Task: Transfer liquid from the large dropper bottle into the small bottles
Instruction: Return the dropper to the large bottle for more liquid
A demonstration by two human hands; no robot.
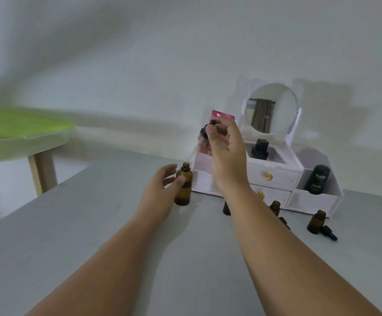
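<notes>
Tabletop (pixel 71 224) in pale grey spreads beneath both your forearms and carries everything you work with. Off to your left stands a side table (pixel 14 126) with a lime-green top and a wooden leg. At the far edge, against the wall, sits a white organiser (pixel 276 176) with small drawers and a round mirror (pixel 269 108) on top. Its open compartments hold a pink box (pixel 223 115), a black bottle (pixel 259 149) and, on the right, a dark tube (pixel 317 180).

Your right hand (pixel 226 151) is raised in front of the organiser and pinches the black rubber bulb of the dropper (pixel 205 131) between thumb and fingertips. The glass stem slants down to the left, and its tip hangs just above the open mouth of the big bottle.

Your left hand (pixel 162 185) steadies that big bottle (pixel 183 192), thumb pressed on its front and fingers curling round its far side. The bottle is brown, stands upright on the table and sits just beside the organiser's left corner.

Three small bottles, also brown, stand uncapped in front of the drawers: one (pixel 226 207) partly hidden behind your right forearm, one (pixel 275 207) in the middle, one (pixel 315 222) farthest right. A black cap (pixel 329 232) lies on its side touching the rightmost one, and a second cap (pixel 284 222) lies near the middle one.
</notes>
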